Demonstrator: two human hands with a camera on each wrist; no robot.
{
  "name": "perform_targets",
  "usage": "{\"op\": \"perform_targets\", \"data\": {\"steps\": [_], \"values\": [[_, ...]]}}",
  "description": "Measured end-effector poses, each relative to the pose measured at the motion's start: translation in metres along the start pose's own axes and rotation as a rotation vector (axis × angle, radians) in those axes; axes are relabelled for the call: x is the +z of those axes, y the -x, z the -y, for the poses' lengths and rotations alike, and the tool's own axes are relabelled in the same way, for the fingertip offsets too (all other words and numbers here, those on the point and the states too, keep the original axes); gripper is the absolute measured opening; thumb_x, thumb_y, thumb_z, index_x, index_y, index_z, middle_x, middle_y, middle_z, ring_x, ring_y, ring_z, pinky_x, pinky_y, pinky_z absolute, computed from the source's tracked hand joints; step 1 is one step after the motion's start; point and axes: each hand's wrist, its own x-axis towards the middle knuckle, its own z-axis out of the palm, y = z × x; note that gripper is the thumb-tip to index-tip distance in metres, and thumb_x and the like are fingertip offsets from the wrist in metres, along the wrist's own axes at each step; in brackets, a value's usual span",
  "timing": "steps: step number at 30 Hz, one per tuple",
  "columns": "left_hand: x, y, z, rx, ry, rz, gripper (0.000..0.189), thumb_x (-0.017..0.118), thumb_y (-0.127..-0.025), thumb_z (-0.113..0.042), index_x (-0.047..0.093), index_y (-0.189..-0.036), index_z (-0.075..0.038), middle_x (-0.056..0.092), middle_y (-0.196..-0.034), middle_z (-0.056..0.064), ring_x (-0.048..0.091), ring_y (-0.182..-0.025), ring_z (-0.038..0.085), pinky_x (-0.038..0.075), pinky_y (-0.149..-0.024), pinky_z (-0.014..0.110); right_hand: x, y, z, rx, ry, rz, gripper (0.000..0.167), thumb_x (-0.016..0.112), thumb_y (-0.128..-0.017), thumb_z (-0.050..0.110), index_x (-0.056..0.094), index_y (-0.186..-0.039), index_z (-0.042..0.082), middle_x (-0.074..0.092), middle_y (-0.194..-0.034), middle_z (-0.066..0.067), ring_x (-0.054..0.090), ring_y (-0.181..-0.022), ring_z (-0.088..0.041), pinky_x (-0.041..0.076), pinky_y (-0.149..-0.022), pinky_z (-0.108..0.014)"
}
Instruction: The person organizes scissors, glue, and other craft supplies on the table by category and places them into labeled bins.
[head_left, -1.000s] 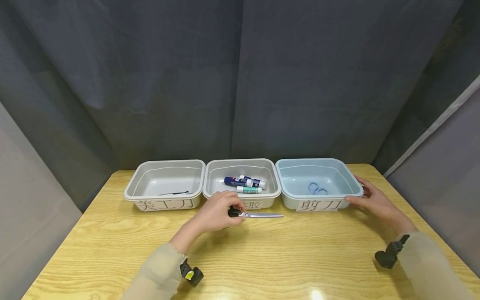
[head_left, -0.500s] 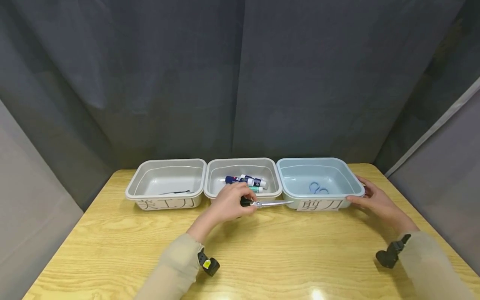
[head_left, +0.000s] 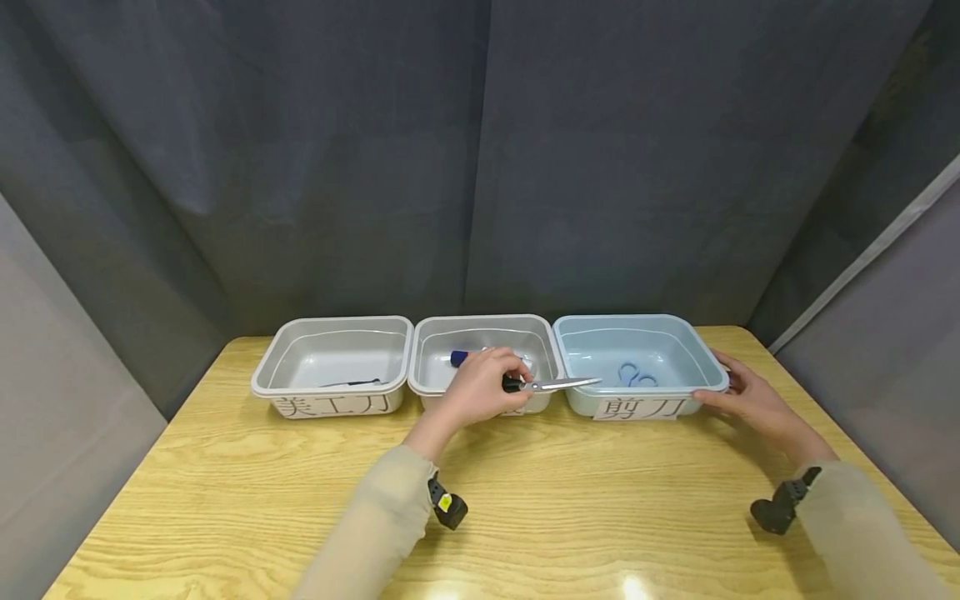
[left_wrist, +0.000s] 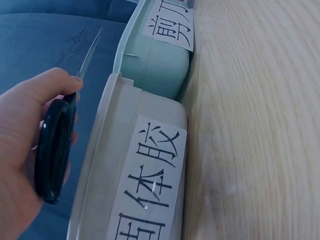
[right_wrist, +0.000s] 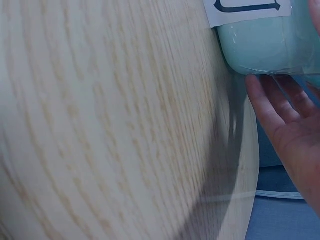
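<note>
In the head view my left hand (head_left: 486, 387) pinches the black handles of a pair of scissors (head_left: 561, 384) above the front of the middle grey bin (head_left: 420, 358). The blades point right, their tip over the light-blue bin (head_left: 637, 322). The left wrist view shows the black handle loop (left_wrist: 50, 155) against the fingers, the blades running upward. At the right corner of the light-blue bin, my right hand (head_left: 753, 408) holds on with the thumb at the front rim and the fingers along the side. Blue-handled scissors (head_left: 636, 377) lie in that bin.
A second grey bin (head_left: 337, 322) at the left contains a thin dark tool (head_left: 352, 383). Glue sticks in the middle bin are mostly hidden by my left hand; one dark blue end (head_left: 459, 357) shows. Paper labels (head_left: 639, 408) front the bins. A dark curtain hangs behind the wooden table (head_left: 570, 500).
My left hand has carried the black-handled scissors to the right and upward, from before the middle bin to above its front rim. The right hand stays at the light-blue bin.
</note>
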Motion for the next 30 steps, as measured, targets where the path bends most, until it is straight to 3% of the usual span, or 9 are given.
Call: {"op": "perform_targets", "data": {"steps": [7,14,30], "values": [[0.006,-0.012,-0.002,-0.004,-0.025,-0.019,0.013,0.067,-0.076,-0.033,0.066,-0.085,-0.024,0.057,-0.085,-0.010,0.051,-0.083,0.007,0.041,-0.077,0.031,0.002,-0.001,0.000,-0.001,0.017,-0.025,0.085,0.062,-0.086,0.032,0.006,-0.147,0.009,0.030,-0.138,-0.026,0.046,-0.097,0.001,0.048,-0.076,-0.017],[0.015,-0.024,-0.006,-0.009,-0.042,-0.022,0.013,0.067,-0.076,-0.033,0.067,-0.085,-0.025,0.054,-0.082,-0.012,0.050,-0.083,0.006,0.039,-0.074,0.029,0.001,0.001,0.001,-0.014,0.010,-0.006,0.087,0.061,-0.086,0.033,0.005,-0.146,0.006,0.030,-0.137,-0.028,0.045,-0.091,0.010,0.051,-0.079,-0.026],[0.025,-0.044,-0.017,-0.044,-0.003,-0.049,0.014,0.066,-0.076,-0.036,0.069,-0.088,-0.028,0.054,-0.081,-0.013,0.048,-0.079,0.004,0.039,-0.074,0.025,0.001,0.000,-0.001,-0.014,0.002,-0.002,0.086,0.060,-0.087,0.031,0.003,-0.146,0.006,0.029,-0.138,-0.028,0.043,-0.090,0.013,0.047,-0.075,-0.016]]}}
